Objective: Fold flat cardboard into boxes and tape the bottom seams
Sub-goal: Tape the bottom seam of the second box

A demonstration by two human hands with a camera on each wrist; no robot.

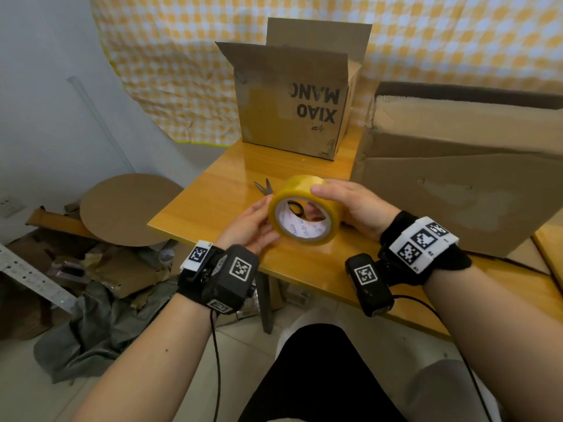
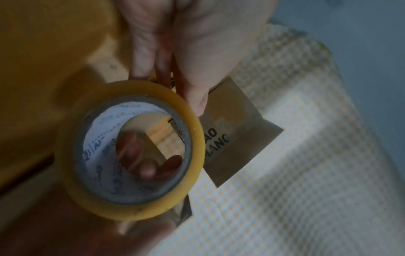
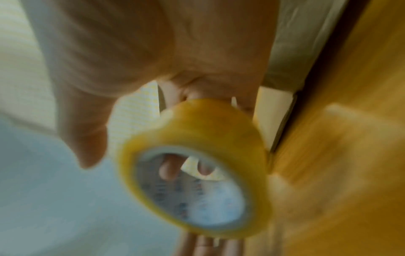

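One roll of yellowish clear packing tape (image 1: 304, 210) is held above the near left part of the glossy wooden tabletop (image 1: 213, 199), between two hands. The right hand (image 1: 350, 205) curls over its top and far rim, with fingertips (image 3: 167, 170) showing through the core. The left hand (image 1: 253, 223) cups its near left side, fingers only lightly bent. Two cardboard boxes stand on the table: a smaller open brown box printed XIAO MANG (image 1: 292, 99) at the far edge, and a larger plain brown box (image 1: 457, 166) along the right side. One pair of scissors (image 1: 264, 187) lies just behind the roll. Bare wood remains between the boxes and along the near edge.
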